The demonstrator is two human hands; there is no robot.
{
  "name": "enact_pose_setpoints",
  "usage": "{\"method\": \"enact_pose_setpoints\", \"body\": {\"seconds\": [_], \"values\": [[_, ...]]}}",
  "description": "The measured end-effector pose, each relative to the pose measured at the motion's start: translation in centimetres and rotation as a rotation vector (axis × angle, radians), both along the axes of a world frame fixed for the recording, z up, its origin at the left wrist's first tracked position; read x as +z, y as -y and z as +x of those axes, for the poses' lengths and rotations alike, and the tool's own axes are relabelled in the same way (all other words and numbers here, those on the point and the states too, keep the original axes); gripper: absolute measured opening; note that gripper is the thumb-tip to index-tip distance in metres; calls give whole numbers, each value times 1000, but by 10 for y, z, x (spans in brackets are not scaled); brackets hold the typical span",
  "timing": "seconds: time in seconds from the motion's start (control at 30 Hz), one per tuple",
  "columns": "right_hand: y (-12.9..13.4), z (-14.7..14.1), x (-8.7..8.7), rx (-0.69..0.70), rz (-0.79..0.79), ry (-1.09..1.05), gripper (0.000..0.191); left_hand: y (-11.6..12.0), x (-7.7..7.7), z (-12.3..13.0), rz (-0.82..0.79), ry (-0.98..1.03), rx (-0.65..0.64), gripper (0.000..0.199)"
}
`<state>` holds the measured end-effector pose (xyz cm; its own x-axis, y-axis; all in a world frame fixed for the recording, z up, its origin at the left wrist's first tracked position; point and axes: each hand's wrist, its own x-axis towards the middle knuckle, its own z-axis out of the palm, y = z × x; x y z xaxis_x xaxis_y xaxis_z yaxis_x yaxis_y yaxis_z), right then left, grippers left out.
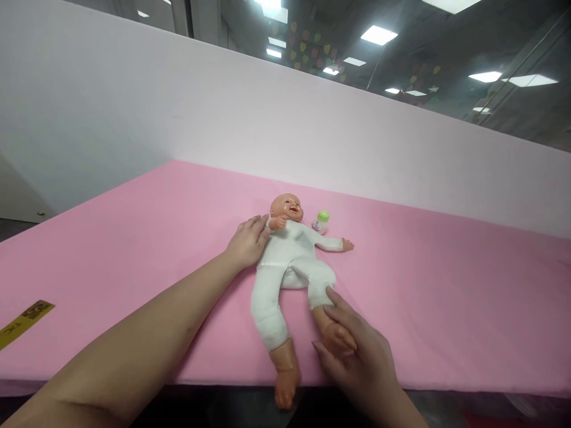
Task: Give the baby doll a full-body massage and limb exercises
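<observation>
A baby doll (294,244) with a white cloth body lies on its back on the pink table cover (437,291), its head toward the wall. My left hand (250,241) rests against the doll's side at the shoulder and upper arm, fingers stretched out. Around the doll's lower leg, on the right of the picture, my right hand (357,339) curves from beneath and beside it, thumb and fingers to either side. The doll's other foot pokes over the front edge. A small bottle (321,223) with a green cap lies beside the doll's shoulder.
A white wall panel (276,119) rises behind the pink surface, with dark glass (339,53) reflecting ceiling lights above it. A yellow label strip (27,324) is stuck near the left front. The table's front edge runs just before me.
</observation>
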<state>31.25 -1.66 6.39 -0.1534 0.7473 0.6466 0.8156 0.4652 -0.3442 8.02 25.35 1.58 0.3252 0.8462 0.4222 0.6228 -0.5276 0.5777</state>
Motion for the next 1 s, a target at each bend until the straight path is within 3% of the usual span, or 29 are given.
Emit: {"method": "enact_pose_setpoints", "body": {"seconds": [0.17,0.3,0.4,0.67,0.83,1.0], "values": [[-43,2,12,-2,-112,-56,44,6,0,7,20,-201,-37,68],[-74,5,7,17,-285,-152,49,8,1,6,25,-219,-30,69],[-82,8,1,24,-339,-203,52,11,4,6,2,-227,-40,71],[-58,3,2,20,-224,-185,46,5,6,-2,-58,-37,-70,67],[-28,-3,-7,12,-68,-89,44,-15,-1,-16,-341,398,-25,57],[5,-7,-23,-5,-38,-46,43,-33,-6,-23,-594,796,116,40]]}}
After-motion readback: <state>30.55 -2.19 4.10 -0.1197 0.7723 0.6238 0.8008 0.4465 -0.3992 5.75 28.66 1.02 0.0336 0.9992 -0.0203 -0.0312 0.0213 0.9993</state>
